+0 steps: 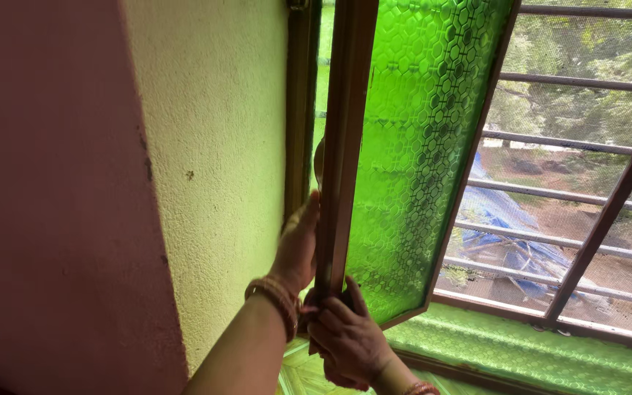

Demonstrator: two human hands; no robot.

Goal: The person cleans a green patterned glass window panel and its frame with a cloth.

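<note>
Both of your hands are on one window shutter (411, 146), a single brown wooden frame holding one pane of green patterned glass, swung open into the room at an angle. Your left hand (298, 245) reaches up along the hinge side of the shutter's wooden edge, fingers tucked behind the wood so you cannot see whether they close around it; I cannot tell its grip beyond the palm lying against the frame. A stack of bangles (276, 296) circles that wrist; the count is too blurred to give. Your right hand (349, 336) sits lower, at the shutter's bottom corner, with its fingers curled closed around the lower end of the frame. The shutter hangs just beside the pale yellow-green wall (213, 161), and one pink wall panel (45, 190) fills the left of the view. Behind the shutter stands one window grille (587, 139) with about eight horizontal bars showing and one slanted brown bar crossing them. One green-tinted sill (521, 347) runs below it. Outside, beyond the mesh, lies one blue tarpaulin (506, 230) on bare ground, with trees above it.
</note>
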